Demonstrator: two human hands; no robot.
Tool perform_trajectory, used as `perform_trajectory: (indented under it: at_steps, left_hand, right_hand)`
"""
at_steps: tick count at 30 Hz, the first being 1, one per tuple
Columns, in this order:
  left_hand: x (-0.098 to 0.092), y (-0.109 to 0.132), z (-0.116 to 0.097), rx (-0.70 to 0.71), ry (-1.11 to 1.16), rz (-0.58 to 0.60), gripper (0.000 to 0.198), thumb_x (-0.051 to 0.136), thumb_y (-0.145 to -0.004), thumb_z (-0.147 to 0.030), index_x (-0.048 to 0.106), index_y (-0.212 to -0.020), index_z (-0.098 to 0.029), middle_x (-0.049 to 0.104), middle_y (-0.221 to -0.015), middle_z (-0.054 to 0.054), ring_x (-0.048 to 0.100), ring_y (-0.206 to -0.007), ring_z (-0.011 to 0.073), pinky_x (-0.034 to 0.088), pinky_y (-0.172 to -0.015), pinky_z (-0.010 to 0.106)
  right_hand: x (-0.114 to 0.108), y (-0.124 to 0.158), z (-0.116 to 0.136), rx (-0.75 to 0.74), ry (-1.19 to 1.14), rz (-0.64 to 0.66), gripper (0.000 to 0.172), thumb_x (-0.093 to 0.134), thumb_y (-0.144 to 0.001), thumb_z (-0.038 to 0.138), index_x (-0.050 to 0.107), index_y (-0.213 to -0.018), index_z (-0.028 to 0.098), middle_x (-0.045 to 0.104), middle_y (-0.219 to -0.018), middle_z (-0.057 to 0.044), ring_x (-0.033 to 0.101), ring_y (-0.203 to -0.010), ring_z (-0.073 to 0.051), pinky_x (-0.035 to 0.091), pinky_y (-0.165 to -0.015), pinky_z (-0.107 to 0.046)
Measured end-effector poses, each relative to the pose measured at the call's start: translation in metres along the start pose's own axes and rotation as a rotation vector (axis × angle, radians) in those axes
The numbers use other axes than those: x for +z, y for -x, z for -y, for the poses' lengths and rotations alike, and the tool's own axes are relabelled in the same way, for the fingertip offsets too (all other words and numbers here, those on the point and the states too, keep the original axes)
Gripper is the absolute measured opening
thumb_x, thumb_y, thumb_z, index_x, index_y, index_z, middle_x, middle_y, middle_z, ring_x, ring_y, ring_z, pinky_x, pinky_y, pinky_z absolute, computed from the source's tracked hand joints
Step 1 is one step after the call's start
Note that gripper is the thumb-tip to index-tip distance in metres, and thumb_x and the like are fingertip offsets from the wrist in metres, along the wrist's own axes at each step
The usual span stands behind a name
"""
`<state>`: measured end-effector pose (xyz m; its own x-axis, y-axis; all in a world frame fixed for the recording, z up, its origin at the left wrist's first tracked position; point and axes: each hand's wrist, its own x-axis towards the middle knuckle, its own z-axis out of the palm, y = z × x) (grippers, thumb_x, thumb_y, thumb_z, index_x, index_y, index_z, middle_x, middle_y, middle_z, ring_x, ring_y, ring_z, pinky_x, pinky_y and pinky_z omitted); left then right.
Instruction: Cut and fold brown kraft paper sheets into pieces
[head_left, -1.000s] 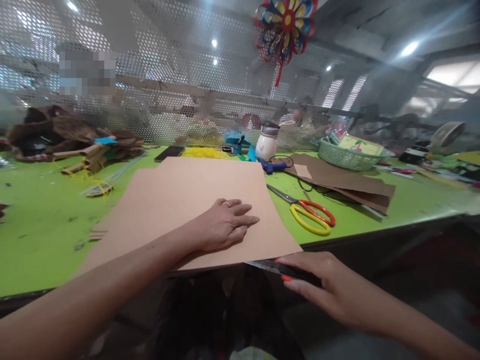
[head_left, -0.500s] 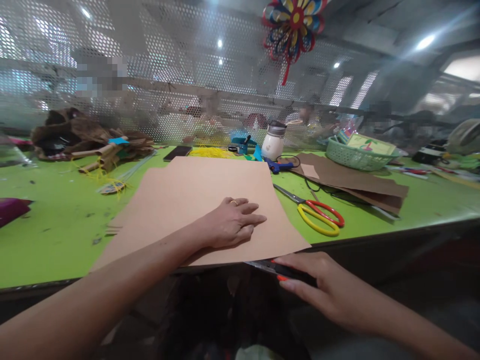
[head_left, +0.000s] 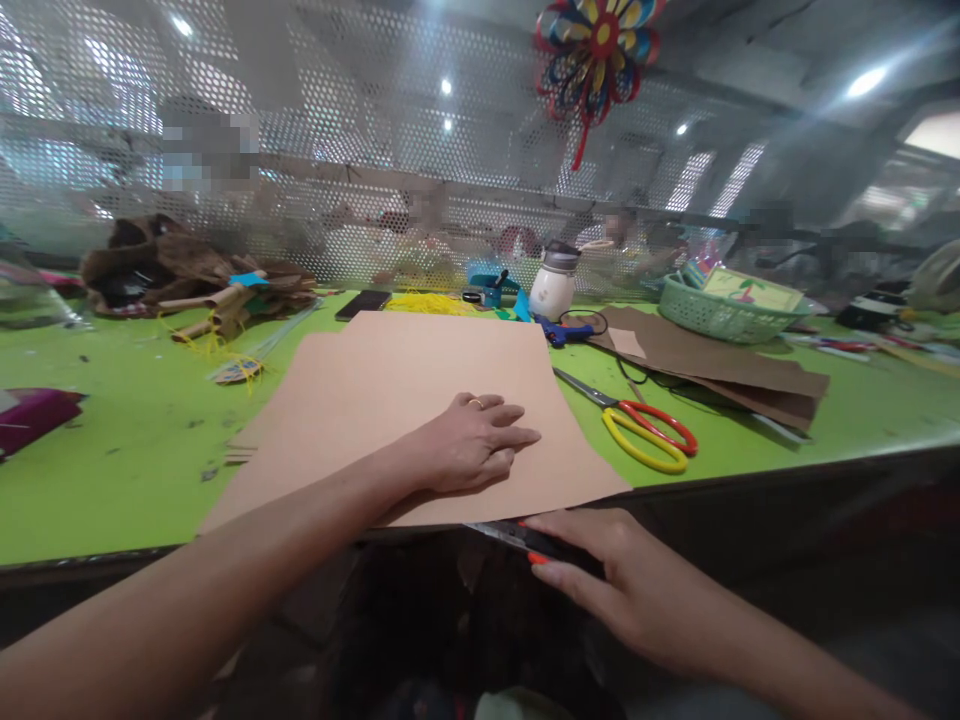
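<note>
A large tan cardboard sheet (head_left: 405, 390) lies on the green table (head_left: 112, 460), its near edge overhanging the table's front. My left hand (head_left: 472, 443) rests flat on the sheet, fingers stretched out, a ring on one finger. My right hand (head_left: 607, 570) is just below the sheet's near edge, fingers closed round a utility knife (head_left: 517, 535) with a dark and orange handle. The knife's blade lies against the sheet's front edge.
Red and yellow scissors (head_left: 645, 435) lie right of the sheet. Behind them are dark brown cardboard pieces (head_left: 720, 375), a green basket (head_left: 720, 315), a white bottle (head_left: 553, 288), a blue glue gun (head_left: 559, 332) and a phone (head_left: 363, 304). Brown scraps (head_left: 180, 275) sit at back left.
My right hand and the knife have slid left along the sheet's near edge. The view has shifted slightly; my left hand stays pressed on the sheet.
</note>
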<state>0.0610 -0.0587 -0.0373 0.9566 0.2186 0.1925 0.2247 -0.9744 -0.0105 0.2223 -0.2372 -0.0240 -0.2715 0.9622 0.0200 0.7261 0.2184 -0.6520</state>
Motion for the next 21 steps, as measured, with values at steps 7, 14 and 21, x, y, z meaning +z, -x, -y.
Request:
perform_trajectory:
  at_steps: [7,14,21]
  left_hand:
    - [-0.001,0.0,-0.001,0.001,-0.002,0.005,0.045,0.037,-0.092,-0.03,0.051,-0.135,-0.029,0.049,-0.142,0.008,0.045,-0.125,0.0318,0.034,-0.096,0.047]
    - [-0.002,0.001,-0.002,0.005,-0.005,0.0,0.045,0.038,-0.092,-0.03,0.051,-0.135,-0.028,0.05,-0.142,0.009,0.046,-0.124,0.0322,0.035,-0.097,0.048]
    - [-0.004,0.001,-0.003,0.0,-0.006,0.014,0.045,0.038,-0.092,-0.03,0.052,-0.135,-0.027,0.051,-0.141,0.01,0.046,-0.124,0.0322,0.035,-0.097,0.047]
  right_hand:
    - [0.005,-0.007,0.007,-0.035,-0.028,0.001,0.023,0.054,-0.093,0.03,0.068,-0.109,0.022,0.073,-0.104,-0.006,0.066,-0.099,-0.022,0.047,-0.093,-0.032]
    - [0.01,-0.012,0.013,-0.038,-0.05,0.021,0.022,0.054,-0.093,0.028,0.068,-0.109,0.023,0.073,-0.103,-0.005,0.066,-0.098,-0.022,0.047,-0.091,-0.031]
    - [0.019,-0.016,0.02,-0.006,-0.072,0.011,0.024,0.055,-0.092,0.028,0.067,-0.112,0.023,0.072,-0.11,-0.004,0.065,-0.102,-0.022,0.046,-0.09,-0.03]
